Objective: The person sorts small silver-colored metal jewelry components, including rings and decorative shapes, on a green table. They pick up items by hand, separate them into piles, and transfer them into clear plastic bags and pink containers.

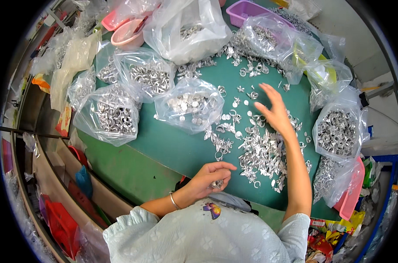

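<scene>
Near the table's front edge, my left hand (206, 179) is closed around a few small silver rings (216, 184), partly hidden by the fingers. My right hand (275, 113) reaches over the table with thumb and fingers apart, and nothing shows between them. Below and beside it spreads a loose pile of silver rings and leaf-like metal pieces (258, 151). Some small round silver discs (246, 102) lie just left of the right fingertips. A clear bag of silver discs (189, 105) sits open to the left of the pile.
Clear bags of rings stand at left (113, 114), upper left (150, 75) and right (337, 131). A large clear bag (185, 37), a pink basin (128, 35) and a purple basket (240, 13) are at the back. A pink tray (353, 193) sits by the right edge.
</scene>
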The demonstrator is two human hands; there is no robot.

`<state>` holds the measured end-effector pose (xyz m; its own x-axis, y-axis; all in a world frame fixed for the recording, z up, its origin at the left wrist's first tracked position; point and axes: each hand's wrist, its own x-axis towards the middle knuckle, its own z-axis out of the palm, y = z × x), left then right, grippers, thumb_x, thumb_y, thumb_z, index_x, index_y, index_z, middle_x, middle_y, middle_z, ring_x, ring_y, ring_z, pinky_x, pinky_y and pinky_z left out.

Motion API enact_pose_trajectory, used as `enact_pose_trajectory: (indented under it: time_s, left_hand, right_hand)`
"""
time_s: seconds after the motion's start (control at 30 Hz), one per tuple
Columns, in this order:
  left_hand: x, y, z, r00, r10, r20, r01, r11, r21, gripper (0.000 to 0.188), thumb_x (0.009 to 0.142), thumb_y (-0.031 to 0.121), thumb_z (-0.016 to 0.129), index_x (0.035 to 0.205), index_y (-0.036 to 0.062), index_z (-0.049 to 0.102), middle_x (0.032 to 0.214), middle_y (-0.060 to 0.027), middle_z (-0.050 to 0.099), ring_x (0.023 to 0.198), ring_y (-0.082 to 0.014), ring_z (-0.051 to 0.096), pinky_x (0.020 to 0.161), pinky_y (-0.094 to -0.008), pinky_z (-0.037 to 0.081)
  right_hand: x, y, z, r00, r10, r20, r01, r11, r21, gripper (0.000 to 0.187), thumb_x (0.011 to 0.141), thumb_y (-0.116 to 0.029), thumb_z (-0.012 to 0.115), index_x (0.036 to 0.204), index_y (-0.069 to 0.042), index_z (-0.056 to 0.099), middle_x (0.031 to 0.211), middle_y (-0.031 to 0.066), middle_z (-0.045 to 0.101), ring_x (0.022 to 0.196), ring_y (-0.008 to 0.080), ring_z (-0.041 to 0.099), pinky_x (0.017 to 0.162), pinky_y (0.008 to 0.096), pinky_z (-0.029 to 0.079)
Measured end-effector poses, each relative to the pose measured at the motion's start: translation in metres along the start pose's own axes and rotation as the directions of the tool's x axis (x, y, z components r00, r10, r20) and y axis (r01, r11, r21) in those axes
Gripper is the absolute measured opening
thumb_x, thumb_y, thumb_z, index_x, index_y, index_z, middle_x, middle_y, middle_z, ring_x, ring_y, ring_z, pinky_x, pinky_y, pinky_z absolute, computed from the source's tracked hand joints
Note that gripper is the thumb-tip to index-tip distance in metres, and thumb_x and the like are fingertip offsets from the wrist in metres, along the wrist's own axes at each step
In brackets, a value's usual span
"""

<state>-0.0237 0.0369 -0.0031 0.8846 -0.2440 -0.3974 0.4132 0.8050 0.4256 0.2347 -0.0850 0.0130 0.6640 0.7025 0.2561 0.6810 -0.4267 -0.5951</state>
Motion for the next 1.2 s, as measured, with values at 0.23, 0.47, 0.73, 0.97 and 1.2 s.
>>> enact_pose_trajectory:
  time_s: [0.23, 0.47, 0.73, 0.97, 1.2]
  left_hand:
    - [-0.015, 0.011, -0.016, 0.67, 0.734, -0.111, -0.323, 0.422, 0.847, 0.013, 0.081, -0.002, 0.056, 0.093, -0.001, 0.062, 0.068, -0.0032, 0.058, 0.056, -0.0083, 0.056, 0.049, -0.0192, 0.044]
    - [-0.014, 0.032, -0.017, 0.468, 0.878, -0.1, -0.335, 0.281, 0.899, 0.015, 0.076, -0.008, 0.057, 0.088, -0.0014, 0.063, 0.066, -0.0044, 0.058, 0.053, -0.0086, 0.056, 0.048, -0.0196, 0.044]
    - [-0.012, 0.179, 0.048, 0.355, 0.885, 0.301, 0.093, -0.354, 0.931, 0.058, 0.068, -0.001, 0.068, 0.122, 0.0059, 0.048, 0.109, -0.0116, 0.056, 0.064, -0.0204, 0.058, 0.057, -0.0264, 0.047]
    - [0.049, 0.244, 0.042, 0.616, 0.752, 0.234, 0.405, -0.557, 0.725, 0.049, 0.07, 0.012, 0.068, 0.117, 0.0082, 0.053, 0.101, -0.0165, 0.061, 0.073, -0.036, 0.061, 0.065, -0.0428, 0.049]
    - [0.07, 0.339, 0.021, 0.302, 0.915, 0.269, 0.167, -0.328, 0.93, 0.019, 0.069, 0.009, 0.061, 0.081, -0.0048, 0.066, 0.06, -0.0106, 0.061, 0.055, -0.0156, 0.06, 0.052, -0.029, 0.046]
  right_hand:
    - [0.049, 0.016, 0.04, 0.996, -0.087, -0.035, 0.079, 0.979, -0.189, 0.057, 0.08, -0.024, 0.062, 0.127, 0.0, 0.04, 0.132, 0.0161, 0.039, 0.126, 0.0332, 0.032, 0.1, 0.0429, 0.03]
    - [0.132, 0.003, 0.05, 0.939, -0.334, -0.087, 0.217, 0.768, -0.603, 0.048, 0.075, -0.002, 0.053, 0.122, -0.001, 0.044, 0.133, 0.0151, 0.038, 0.123, 0.0287, 0.039, 0.1, 0.0398, 0.033]
    - [0.171, 0.026, 0.063, 0.969, -0.247, -0.009, 0.176, 0.715, -0.677, 0.046, 0.083, -0.019, 0.055, 0.123, 0.0, 0.044, 0.135, 0.0139, 0.036, 0.13, 0.0288, 0.029, 0.101, 0.04, 0.034]
    - [0.174, -0.011, 0.069, 0.974, -0.221, -0.049, 0.168, 0.852, -0.495, 0.043, 0.082, -0.034, 0.058, 0.106, 0.002, 0.055, 0.12, 0.0167, 0.047, 0.117, 0.0312, 0.041, 0.096, 0.0393, 0.036]
    - [0.192, 0.009, 0.096, 0.941, -0.25, -0.228, 0.242, 0.968, -0.062, 0.03, 0.082, -0.02, 0.058, 0.102, 0.003, 0.056, 0.102, 0.0179, 0.055, 0.101, 0.0327, 0.048, 0.085, 0.0402, 0.041]
